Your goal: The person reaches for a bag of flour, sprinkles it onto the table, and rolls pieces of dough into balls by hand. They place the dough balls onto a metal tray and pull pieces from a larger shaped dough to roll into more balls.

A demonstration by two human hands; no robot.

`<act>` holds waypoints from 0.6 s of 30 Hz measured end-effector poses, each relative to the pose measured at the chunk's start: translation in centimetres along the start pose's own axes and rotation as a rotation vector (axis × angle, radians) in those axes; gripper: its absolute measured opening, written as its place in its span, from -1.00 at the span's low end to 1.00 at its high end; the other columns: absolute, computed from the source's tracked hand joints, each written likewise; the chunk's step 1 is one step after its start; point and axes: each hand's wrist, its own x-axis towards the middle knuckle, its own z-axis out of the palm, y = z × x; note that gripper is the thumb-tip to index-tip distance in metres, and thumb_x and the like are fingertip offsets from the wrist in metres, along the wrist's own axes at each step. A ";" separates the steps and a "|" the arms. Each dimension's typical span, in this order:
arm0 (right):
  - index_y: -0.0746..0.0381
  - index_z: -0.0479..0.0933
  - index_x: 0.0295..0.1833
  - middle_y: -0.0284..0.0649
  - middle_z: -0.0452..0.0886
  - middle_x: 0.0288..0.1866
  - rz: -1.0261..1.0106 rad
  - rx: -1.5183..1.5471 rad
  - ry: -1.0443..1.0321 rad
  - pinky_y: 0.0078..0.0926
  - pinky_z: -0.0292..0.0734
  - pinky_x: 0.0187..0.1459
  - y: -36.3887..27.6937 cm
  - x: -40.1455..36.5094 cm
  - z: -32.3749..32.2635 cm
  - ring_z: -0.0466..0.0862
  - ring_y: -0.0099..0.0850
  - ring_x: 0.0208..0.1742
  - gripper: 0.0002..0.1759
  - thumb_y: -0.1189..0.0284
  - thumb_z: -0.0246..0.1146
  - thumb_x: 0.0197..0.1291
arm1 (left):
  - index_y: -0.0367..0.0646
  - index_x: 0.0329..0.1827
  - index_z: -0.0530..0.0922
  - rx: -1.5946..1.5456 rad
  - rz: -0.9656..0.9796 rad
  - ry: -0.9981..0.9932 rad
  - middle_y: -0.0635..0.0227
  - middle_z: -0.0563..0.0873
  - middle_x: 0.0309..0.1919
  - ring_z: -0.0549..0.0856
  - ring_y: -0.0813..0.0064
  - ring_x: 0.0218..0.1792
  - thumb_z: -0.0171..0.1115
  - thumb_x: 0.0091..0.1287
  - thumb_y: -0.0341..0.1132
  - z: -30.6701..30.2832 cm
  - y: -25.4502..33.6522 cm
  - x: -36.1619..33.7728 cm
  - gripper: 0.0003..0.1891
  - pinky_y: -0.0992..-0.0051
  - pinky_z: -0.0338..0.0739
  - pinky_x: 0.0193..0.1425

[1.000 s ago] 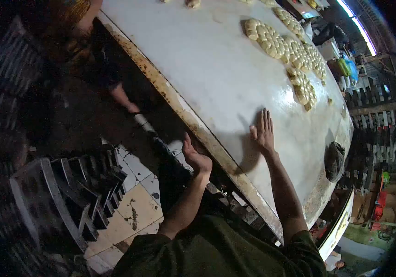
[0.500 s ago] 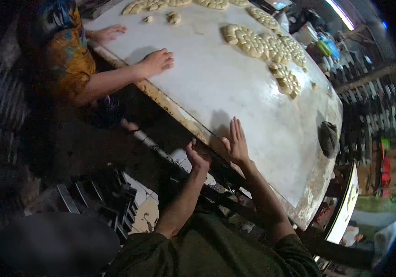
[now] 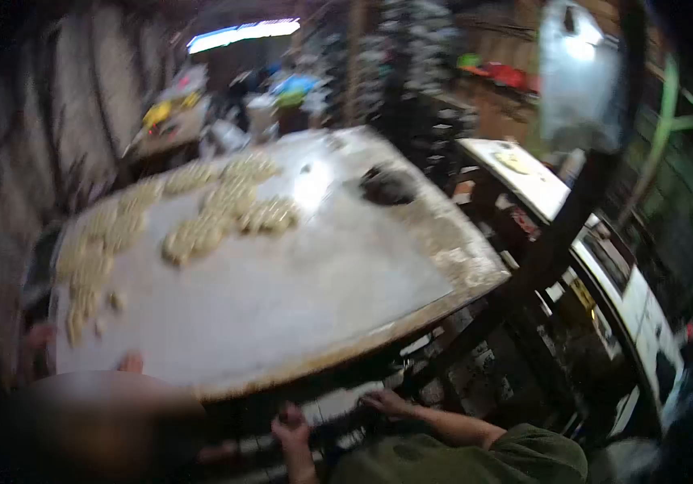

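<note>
My left hand (image 3: 291,426) is low in front of the table, below its front edge. Its fingers look bent, but motion blur hides whether anything is in them. To its right, my right hand (image 3: 387,402) is also below the edge, palm down near dark bars; its fingers are smeared too. Both hands are apart from the white-topped table (image 3: 314,310). Clusters of pale dough pieces (image 3: 229,202) lie across the table's middle and far left side. Two small loose dough pieces (image 3: 115,301) sit nearer the left front.
Another person's hand (image 3: 131,362) rests at the table's left front edge. A dark bundle (image 3: 387,185) lies on the far right part. A dark post (image 3: 560,234) slants up on the right, beside a second white table (image 3: 528,177). Bags and boxes (image 3: 282,97) stand behind.
The view has swung right and up. My hands have gone from open beside and over the table edge to below it. The other person's arms are now mostly out of sight.
</note>
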 end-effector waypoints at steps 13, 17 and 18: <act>0.44 0.54 -0.11 0.03 0.63 -0.17 1.172 0.331 0.470 -0.24 0.48 -0.18 30.6 -24.4 -5.0 0.62 -0.22 -0.20 -0.47 0.09 0.13 0.25 | 0.05 -0.46 0.33 0.786 0.394 -1.245 0.53 0.30 -0.61 0.26 0.67 -0.64 -0.13 0.42 -0.12 61.4 -29.1 7.2 -0.73 0.60 0.24 -0.57; 0.43 0.54 -0.12 0.03 0.63 -0.18 1.069 0.364 0.512 -0.21 0.48 -0.18 31.7 -22.1 -10.8 0.62 -0.20 -0.21 -0.49 0.10 0.12 0.25 | -0.03 -0.35 0.41 1.181 1.040 -1.542 0.47 0.41 -0.51 0.35 0.60 -0.54 -0.01 0.37 -0.10 77.8 -49.8 3.7 -0.77 0.53 0.30 -0.43; 0.43 0.54 -0.12 0.03 0.63 -0.18 1.054 0.374 0.523 -0.21 0.48 -0.18 32.2 -21.9 -12.2 0.62 -0.19 -0.21 -0.49 0.11 0.12 0.25 | -0.05 -0.32 0.43 1.280 1.199 -1.588 0.45 0.43 -0.49 0.37 0.59 -0.52 0.02 0.35 -0.09 80.0 -54.3 3.4 -0.76 0.51 0.32 -0.40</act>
